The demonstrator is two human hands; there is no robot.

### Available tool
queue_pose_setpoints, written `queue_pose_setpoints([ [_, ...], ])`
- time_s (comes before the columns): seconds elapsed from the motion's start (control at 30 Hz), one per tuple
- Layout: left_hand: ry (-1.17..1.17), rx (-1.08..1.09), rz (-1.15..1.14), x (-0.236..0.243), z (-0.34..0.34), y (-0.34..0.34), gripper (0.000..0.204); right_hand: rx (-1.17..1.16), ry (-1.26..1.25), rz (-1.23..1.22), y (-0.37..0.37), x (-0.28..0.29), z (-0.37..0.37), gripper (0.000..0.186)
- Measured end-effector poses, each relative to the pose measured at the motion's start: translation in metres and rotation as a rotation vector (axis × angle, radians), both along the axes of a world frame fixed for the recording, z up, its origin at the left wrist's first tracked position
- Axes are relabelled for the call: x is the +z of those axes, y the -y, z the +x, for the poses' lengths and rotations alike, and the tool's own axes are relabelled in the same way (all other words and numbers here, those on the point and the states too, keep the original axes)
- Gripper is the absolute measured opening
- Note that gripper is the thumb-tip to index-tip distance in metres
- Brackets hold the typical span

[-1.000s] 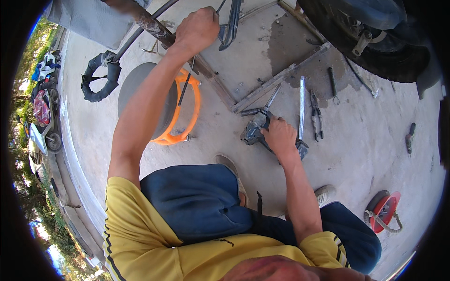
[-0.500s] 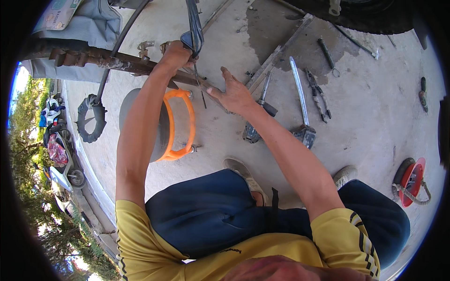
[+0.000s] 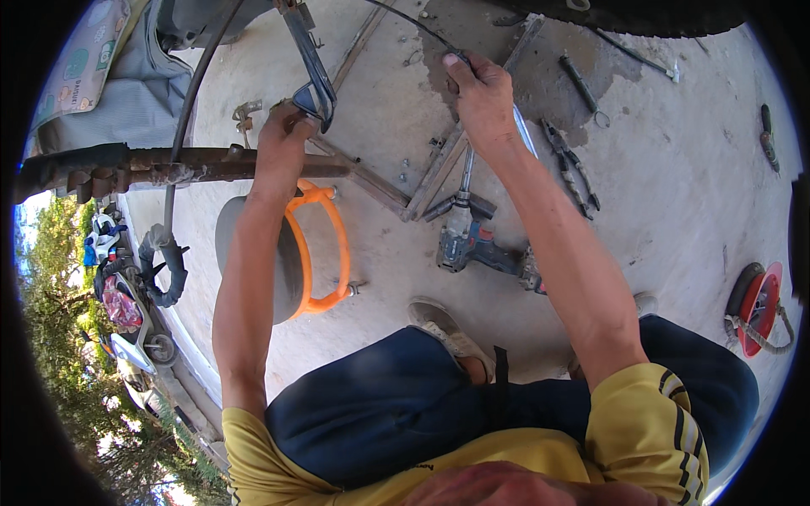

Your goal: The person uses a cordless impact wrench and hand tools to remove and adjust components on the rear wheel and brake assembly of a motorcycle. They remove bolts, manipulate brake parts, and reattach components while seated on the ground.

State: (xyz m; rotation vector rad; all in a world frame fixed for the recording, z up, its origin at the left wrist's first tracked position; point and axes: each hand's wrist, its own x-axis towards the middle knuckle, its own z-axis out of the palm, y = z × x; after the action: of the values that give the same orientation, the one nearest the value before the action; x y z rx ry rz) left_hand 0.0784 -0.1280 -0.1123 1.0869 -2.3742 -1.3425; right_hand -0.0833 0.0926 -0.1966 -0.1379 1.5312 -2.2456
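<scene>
My left hand [image 3: 283, 142], its fingers curled, grips the lower end of a dark metal bracket [image 3: 319, 84] with a looped end, just above a rusty brown frame bar [image 3: 215, 164]. To the right and higher up, my right hand [image 3: 488, 99] pinches the end of a thin black cable [image 3: 418, 28] that runs up and left out of view. Beneath my right forearm lies a cordless power tool [image 3: 456, 240] with a long shaft. A second power tool [image 3: 531, 271] is partly hidden by that forearm.
Pliers [image 3: 570, 167] and a black-handled tool [image 3: 580, 87] lie on the concrete. A stool with an orange frame [image 3: 342, 240] stands left of my knee. At far right is a red wheel [image 3: 759, 312] with rope. A dark tyre [image 3: 641, 18] hangs over the top edge.
My right hand has moved up and away from the left, and now holds the cable end out to the right. My left hand has shifted left and slightly down, still at the bracket.
</scene>
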Motion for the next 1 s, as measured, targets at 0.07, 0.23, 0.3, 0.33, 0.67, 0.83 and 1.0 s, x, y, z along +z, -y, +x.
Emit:
queue_pose_setpoints([
  [0.07,-0.046,-0.026,-0.341,0.001,0.011,0.000,0.036,0.058,-0.185,0.077,-0.017,0.059,0.002,0.032],
  [0.23,-0.215,-0.372,-0.725,0.043,-0.042,-0.073,0.037,0.219,-0.546,0.308,-0.034,0.116,-0.004,0.029],
  [0.3,-0.323,-0.550,-0.991,0.057,-0.070,-0.085,0.037,0.272,-0.572,0.355,-0.040,0.125,-0.004,0.029],
  [0.33,-0.349,-0.642,-1.093,0.065,-0.084,-0.092,0.035,0.298,-0.581,0.377,-0.048,0.130,-0.007,0.029],
  [0.67,-0.172,-0.829,-0.956,0.079,-0.116,-0.073,0.019,0.151,-0.214,0.120,-0.087,0.111,-0.034,0.017],
  [0.83,-0.272,-0.635,-0.781,0.052,-0.114,-0.076,0.020,-0.025,0.291,-0.529,-0.027,0.072,-0.034,0.011],
  [1.0,-0.285,-0.443,-0.693,0.044,-0.095,-0.058,0.020,0.080,0.224,-0.435,0.016,0.086,-0.034,0.017],
])
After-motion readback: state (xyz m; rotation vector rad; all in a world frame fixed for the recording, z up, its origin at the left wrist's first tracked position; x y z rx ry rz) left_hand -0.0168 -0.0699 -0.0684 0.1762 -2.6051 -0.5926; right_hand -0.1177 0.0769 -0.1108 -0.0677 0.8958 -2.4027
